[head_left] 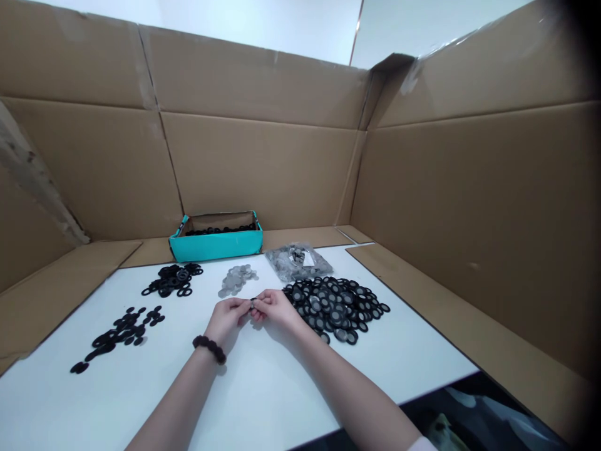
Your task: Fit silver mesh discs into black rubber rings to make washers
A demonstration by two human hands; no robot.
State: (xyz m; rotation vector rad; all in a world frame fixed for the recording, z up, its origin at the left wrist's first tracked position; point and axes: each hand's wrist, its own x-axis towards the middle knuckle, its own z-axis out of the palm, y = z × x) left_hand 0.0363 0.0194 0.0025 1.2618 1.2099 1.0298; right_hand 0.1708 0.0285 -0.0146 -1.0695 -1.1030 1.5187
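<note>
Meeting at the middle of the white table (263,401), the left hand (228,316) and the right hand (275,308) pinch a small black ring (252,305) between their fingertips, both hands closed on it just above the tabletop. It is too small to tell whether the ring carries a metal insert. A dark bead bracelet (209,349) circles the left wrist. Just to the right of the right hand lies a broad heap of black rings with grey centres (335,305), its near edge almost touching the knuckles. Behind that heap sits a clear plastic bag of grey discs (297,260), and to its left a small loose pile of grey discs (237,279) lies just beyond the hands. Farther left are two scatters of plain black rings: one toward the back (173,279), one nearer the front left (119,335). A teal box (216,244) with black rings inside stands at the back edge of the table. Brown cardboard walls (263,169) enclose the table on three sides.
</note>
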